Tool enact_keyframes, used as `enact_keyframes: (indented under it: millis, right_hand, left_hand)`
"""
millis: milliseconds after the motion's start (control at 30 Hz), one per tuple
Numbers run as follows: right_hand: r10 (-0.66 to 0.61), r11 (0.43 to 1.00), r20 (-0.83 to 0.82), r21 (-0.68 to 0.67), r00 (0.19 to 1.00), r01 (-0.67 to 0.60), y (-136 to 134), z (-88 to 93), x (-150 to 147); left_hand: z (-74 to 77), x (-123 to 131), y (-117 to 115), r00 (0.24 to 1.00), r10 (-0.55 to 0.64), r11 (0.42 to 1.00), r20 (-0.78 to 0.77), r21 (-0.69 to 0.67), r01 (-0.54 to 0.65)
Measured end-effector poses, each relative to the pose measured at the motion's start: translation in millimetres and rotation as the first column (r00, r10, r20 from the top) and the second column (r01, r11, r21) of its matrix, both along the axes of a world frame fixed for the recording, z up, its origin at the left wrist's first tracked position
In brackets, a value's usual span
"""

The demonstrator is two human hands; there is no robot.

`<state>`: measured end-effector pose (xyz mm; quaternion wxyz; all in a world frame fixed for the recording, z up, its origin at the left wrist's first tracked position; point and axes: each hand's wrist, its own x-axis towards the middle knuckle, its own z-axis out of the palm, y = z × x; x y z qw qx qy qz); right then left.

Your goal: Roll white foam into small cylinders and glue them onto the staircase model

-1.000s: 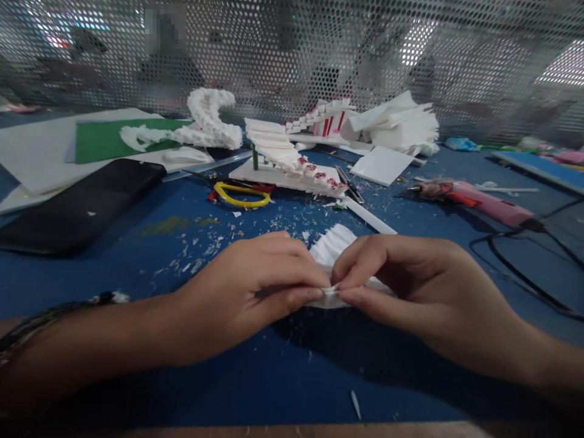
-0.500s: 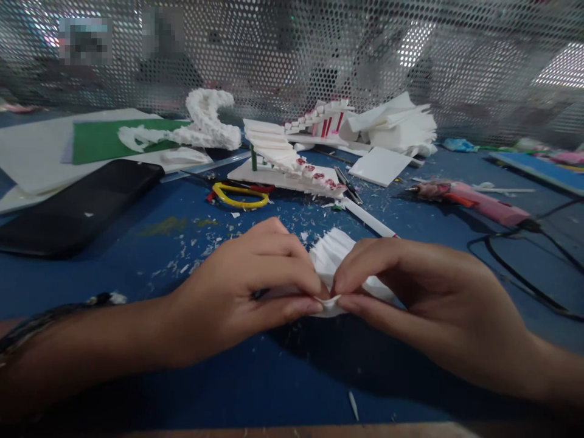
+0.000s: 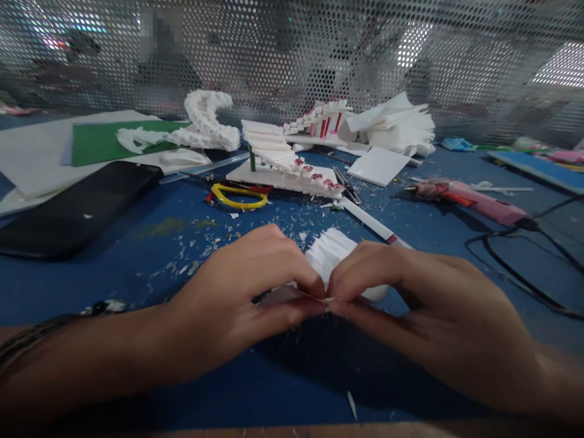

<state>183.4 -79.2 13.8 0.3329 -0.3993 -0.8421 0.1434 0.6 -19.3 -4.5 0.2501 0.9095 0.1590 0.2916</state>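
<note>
Between my two hands is a sheet of thin white pleated paper (image 3: 332, 248), its far part fanned out in narrow folds. My left hand (image 3: 255, 283) pinches the near edge between thumb and fingers. Right beside it, my right hand (image 3: 424, 310) grips the same edge, the fingertips of both almost touching. Most of the pinched edge is hidden by the fingers. Just past the paper stands a small white staircase model (image 3: 292, 158) with dark red swirls on its steps.
A black phone (image 3: 82, 210) lies left, yellow-handled scissors (image 3: 239, 198) ahead, and a pink glue gun (image 3: 474, 199) with its cord on the right. White scraps litter the blue table (image 3: 191, 395). Farther back are a white curved model (image 3: 205, 121), a red-pillared staircase (image 3: 322, 125) and stacked paper (image 3: 395, 128).
My fingertips have come closer together, and the pinched paper edge between them has been pressed into a tighter fold. The other things stay where they were.
</note>
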Motion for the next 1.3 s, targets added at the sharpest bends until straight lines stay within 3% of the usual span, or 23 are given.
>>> enact_keyframes:
  millis: [267,467,600,933,1033,1300]
  right_hand:
    - [0.097,0.989,0.077,0.102,0.992,-0.105,6.2,-0.3,5.0]
    - [0.065,0.989,0.107,0.124,0.992,-0.078,4.8,-0.2,5.6]
    - [0.059,0.984,0.155,0.160,0.986,-0.084,3.7,-0.3,7.6]
    - [0.114,0.948,0.292,0.254,0.950,-0.192,-1.1,-2.5,17.3]
    - [0.076,0.970,0.263,0.205,0.962,-0.133,-0.4,-1.0,13.6]
    - [0.024,0.996,0.117,0.081,0.993,-0.033,5.2,6.0,1.6]
  left_hand:
    - [0.9,2.4,3.5,0.991,0.135,0.939,0.021,-0.322,-0.121]
    - [2.2,3.2,6.4,0.998,0.055,0.882,-0.012,-0.469,-0.054]
    - [2.0,3.9,6.3,0.999,0.015,0.811,-0.042,-0.584,-0.037]
    - [2.7,4.6,5.0,0.999,0.003,0.722,-0.051,-0.691,-0.038]
    - [2.6,4.3,4.7,0.999,-0.013,0.725,-0.045,-0.689,-0.022]
    - [1.9,2.9,5.6,0.994,-0.046,0.813,-0.097,-0.581,-0.019]
